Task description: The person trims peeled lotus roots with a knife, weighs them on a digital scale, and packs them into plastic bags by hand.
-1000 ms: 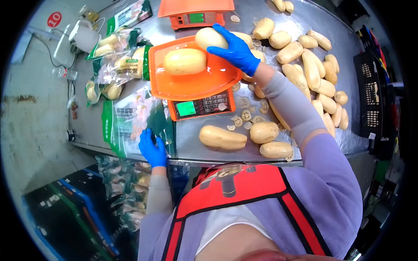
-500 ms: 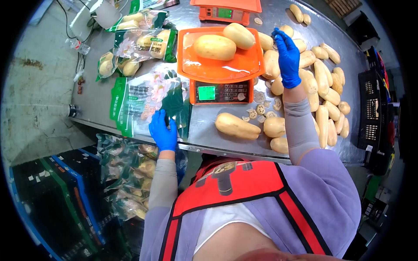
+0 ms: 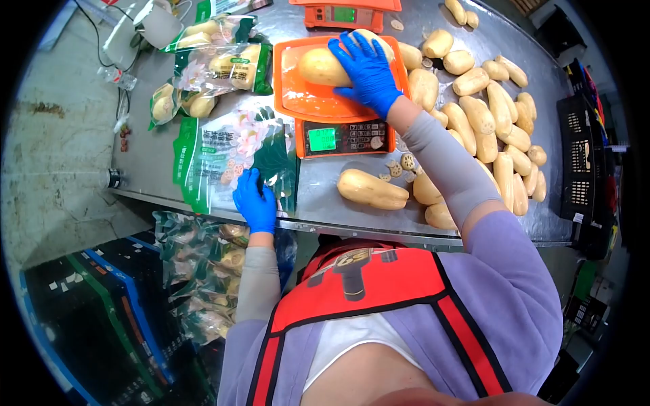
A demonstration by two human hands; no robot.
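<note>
My right hand, in a blue glove, lies with fingers spread over two peeled lotus root pieces on the orange weighing scale. The left lotus root shows beside my fingers; the other is mostly hidden beneath my hand, so how firmly I touch it is unclear. The scale's green display is lit. My left hand, also gloved in blue, rests with thumb apart on the flat printed packing bags. A single lotus root lies in front of the scale.
Many loose lotus roots cover the table's right side, with cut slices near the scale. Filled bags lie at the back left. A second orange scale stands behind. More filled bags sit below the table edge, and a black crate stands right.
My right hand has moved left from above the loose lotus roots onto the pieces on the scale, its fingers now spreading. My left hand stays on the bags.
</note>
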